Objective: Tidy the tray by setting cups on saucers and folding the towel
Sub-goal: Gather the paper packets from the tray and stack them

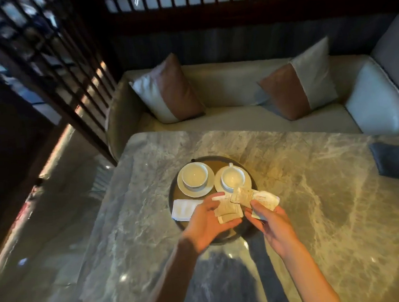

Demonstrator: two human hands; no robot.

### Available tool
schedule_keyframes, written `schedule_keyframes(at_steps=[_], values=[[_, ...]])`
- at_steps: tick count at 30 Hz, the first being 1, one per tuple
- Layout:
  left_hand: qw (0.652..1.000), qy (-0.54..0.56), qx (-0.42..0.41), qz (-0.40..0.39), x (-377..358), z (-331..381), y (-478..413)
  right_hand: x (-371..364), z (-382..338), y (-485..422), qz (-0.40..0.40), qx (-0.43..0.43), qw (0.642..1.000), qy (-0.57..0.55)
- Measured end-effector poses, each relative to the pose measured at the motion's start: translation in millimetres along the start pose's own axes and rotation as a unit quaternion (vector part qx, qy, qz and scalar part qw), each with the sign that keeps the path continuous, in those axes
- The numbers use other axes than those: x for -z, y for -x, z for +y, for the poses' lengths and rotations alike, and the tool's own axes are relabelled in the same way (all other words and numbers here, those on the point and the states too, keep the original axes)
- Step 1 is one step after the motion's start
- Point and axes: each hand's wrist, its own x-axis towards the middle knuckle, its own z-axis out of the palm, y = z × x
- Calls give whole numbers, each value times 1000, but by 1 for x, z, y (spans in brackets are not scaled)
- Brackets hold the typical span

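A round dark tray point(220, 160) sits on the marble table point(313, 190). Two white cups stand upright on white saucers at its back: the left cup point(194, 175) on its saucer point(183, 190), the right cup point(233, 177) on its saucer point(248, 183). A folded white towel point(184, 209) lies at the tray's front left. My left hand point(208, 222) holds several beige sachets point(227, 209) over the tray's front. My right hand point(272, 223) pinches a white packet point(265, 199) at the tray's right edge, next to another beige sachet point(242, 196).
A cream sofa point(238, 120) with two brown-and-grey cushions point(166, 89) point(299, 81) stands behind the table. A dark wooden lattice screen point(48, 66) rises at the left. A blue cloth point(395, 160) lies at the table's right edge.
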Motion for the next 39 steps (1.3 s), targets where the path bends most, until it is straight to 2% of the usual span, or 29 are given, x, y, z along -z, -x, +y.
schedule_keyframes(at_steps=[2, 6, 10, 14, 18, 23, 27, 32, 36, 39], values=[[997, 80, -12, 17, -8, 8, 10, -12, -18, 8, -34, 3, 999, 6], [991, 1, -101, 83, -31, 35, 31, -37, -58, 31, -81, 30, 996, 22], [971, -99, -186, 115, -56, 51, 48, -54, -94, 58, -82, 60, 995, 22], [956, -133, -245, 96, -85, 65, 60, -67, -115, 85, -90, 89, 991, 35], [943, -163, -282, 72, -114, 74, 70, -74, -118, 101, -66, 142, 986, 63], [933, -184, -300, 77, -123, 77, 79, -72, -120, 106, -37, 158, 986, 38], [931, -193, -304, 55, -121, 74, 82, -69, -121, 111, -49, 149, 987, 21], [933, -183, -305, 60, -124, 70, 83, -65, -120, 116, -49, 160, 985, 47], [921, -217, -313, 86, -128, 71, 85, -68, -117, 116, -40, 180, 981, 62], [941, -185, -276, 65, -125, 72, 87, -66, -117, 115, -39, 180, 981, 60]])
